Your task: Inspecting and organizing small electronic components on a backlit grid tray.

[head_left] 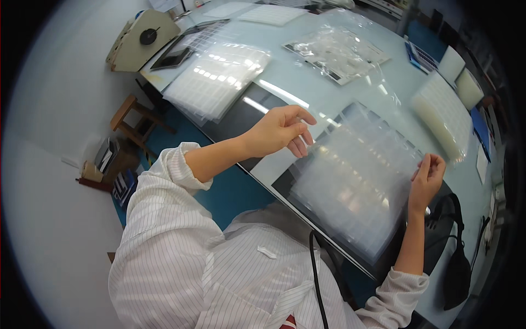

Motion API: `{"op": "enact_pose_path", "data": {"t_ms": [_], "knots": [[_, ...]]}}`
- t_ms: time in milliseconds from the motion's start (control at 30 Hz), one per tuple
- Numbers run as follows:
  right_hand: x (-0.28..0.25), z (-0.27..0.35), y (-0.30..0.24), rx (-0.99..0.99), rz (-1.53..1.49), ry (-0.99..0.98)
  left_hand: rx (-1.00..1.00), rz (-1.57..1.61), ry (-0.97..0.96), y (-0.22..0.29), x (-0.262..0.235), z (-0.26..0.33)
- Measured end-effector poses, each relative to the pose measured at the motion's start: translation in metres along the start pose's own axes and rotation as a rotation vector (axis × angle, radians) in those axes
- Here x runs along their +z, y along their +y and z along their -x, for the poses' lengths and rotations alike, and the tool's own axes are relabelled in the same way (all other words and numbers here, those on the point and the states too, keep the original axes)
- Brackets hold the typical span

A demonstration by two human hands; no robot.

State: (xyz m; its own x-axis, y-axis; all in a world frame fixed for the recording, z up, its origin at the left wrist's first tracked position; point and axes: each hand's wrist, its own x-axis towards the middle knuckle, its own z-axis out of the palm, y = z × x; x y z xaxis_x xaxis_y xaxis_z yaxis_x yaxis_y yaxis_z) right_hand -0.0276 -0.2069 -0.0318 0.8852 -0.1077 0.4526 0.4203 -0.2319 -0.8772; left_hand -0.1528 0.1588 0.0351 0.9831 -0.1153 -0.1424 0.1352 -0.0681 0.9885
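Observation:
A loose stack of clear plastic sheets (350, 175), faintly patterned with rows of squares, lies on a dark panel in front of me. Just off its left edge hovers my left hand (284, 130), fingers loosely bent and apart, with nothing in them that I can see. At the stack's right edge, my right hand (429, 174) has its fingers closed, and thumb and fingertips pinch the rim of a plastic sheet. How many layers are pinched is too blurred to tell. Another pile of translucent gridded sheets (216, 77) rests farther left along the table's edge.
Crumpled clear film (339, 52) covers a printed sheet at the back. On the right stands a bagged block of translucent sheets (442, 115). A black pouch with a strap (456, 274) lies at the right rim. A wooden stool (134, 118) and beige machine (142, 41) are left.

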Motion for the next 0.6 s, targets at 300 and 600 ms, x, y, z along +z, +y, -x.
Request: {"op": "enact_pose_path", "data": {"t_ms": [300, 600], "knots": [[0.016, 0.026, -0.024, -0.141, 0.117, -0.377, 0.353, -0.244, 0.515, 0.053, -0.178, 0.064], [0.010, 0.018, -0.019, -0.151, 0.361, -0.281, -0.179, -0.159, 0.815, -0.029, -0.361, 0.066]]}}
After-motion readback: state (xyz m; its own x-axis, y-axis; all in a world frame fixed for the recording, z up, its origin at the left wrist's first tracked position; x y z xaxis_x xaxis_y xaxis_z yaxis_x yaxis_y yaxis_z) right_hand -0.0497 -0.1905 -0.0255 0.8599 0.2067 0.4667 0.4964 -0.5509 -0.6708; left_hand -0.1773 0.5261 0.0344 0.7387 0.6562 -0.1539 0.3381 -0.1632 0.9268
